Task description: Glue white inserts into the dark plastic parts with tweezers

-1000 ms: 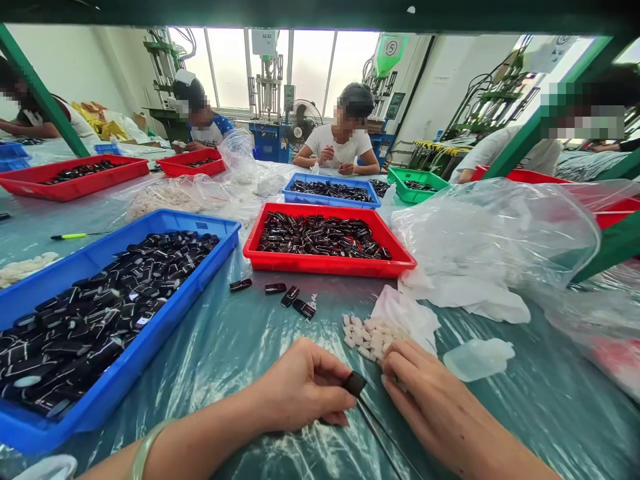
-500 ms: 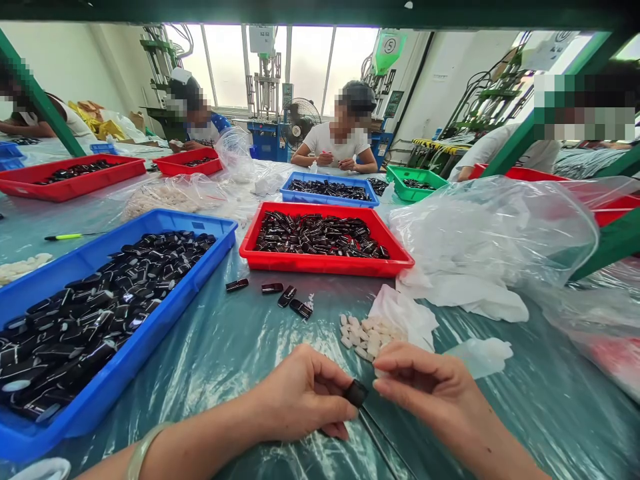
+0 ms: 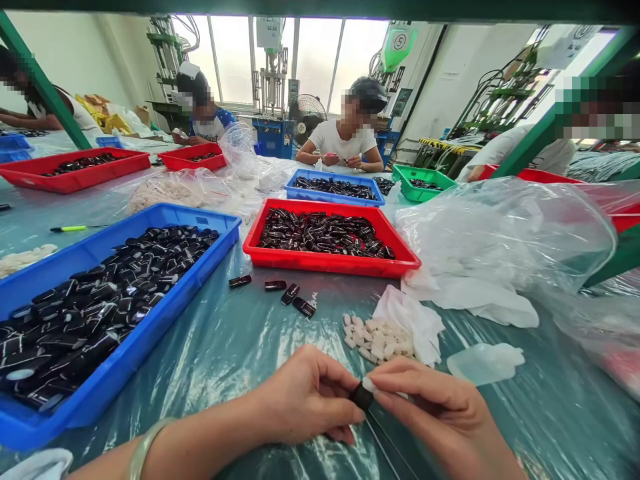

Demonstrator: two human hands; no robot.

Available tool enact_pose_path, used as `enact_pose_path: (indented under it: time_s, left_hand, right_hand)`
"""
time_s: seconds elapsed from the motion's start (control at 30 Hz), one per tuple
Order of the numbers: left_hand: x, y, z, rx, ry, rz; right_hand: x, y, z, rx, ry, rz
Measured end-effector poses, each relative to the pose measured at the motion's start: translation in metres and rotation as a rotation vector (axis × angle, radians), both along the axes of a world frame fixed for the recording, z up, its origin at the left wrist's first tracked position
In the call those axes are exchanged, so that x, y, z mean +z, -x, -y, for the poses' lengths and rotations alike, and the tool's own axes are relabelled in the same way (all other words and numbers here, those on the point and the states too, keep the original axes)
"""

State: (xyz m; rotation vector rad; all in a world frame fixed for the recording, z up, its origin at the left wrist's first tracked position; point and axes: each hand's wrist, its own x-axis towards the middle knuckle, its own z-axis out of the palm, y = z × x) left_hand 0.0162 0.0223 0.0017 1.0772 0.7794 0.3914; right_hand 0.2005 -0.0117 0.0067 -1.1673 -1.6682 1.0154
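Note:
Between the thumb and fingers of my left hand [image 3: 305, 400] is a small black plastic piece [image 3: 361, 397], its end turned toward my right hand [image 3: 440, 410]. My right thumb and forefinger pinch a small white pad [image 3: 369, 385], which touches or nearly touches that end. Below the black piece two thin dark metal prongs [image 3: 383, 440] run toward the bottom edge; what holds them is hidden. Just beyond my hands lies a pile of white pads [image 3: 377, 338]. Several loose black pieces [image 3: 290, 294] lie farther off on the plastic-covered table [image 3: 210, 360].
A blue tray [image 3: 150, 353] of black pieces stands at left, a red tray [image 3: 330, 263] of them ahead. Clear plastic bags [image 3: 505, 227] and a translucent bottle [image 3: 485, 363] lie at right. Co-workers [image 3: 343, 137] sit across the table. A green frame [image 3: 545, 127] slants at right.
My right hand has moved left and slightly down, bringing the white pad to the end of the black piece. My left hand keeps its hold. The view has shifted slightly.

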Motion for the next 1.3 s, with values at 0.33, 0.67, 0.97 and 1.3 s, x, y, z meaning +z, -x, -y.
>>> enact_pose_path:
  time_s: [0.33, 0.67, 0.97, 1.3]
  left_hand:
    - [-0.0005, 0.0005, 0.0012, -0.011, -0.036, -0.024]
    - [-0.001, 0.0026, 0.0009, -0.028, -0.066, -0.052]
    - [0.0051, 0.0045, 0.0018, -0.055, -0.115, -0.089]
    - [0.0031, 0.0053, 0.0028, -0.042, -0.133, -0.115]
  right_hand:
    - [0.0033, 0.0043, 0.0025, 0.016, -0.044, 0.115]
    - [0.0064, 0.0053, 0.0023, 0.067, -0.037, 0.196]
    - [0.0045, 0.0051, -0.0008, 0.137, -0.081, 0.177]
    - [0.0013, 0.0082, -0.0004, 0.135, -0.021, 0.097]
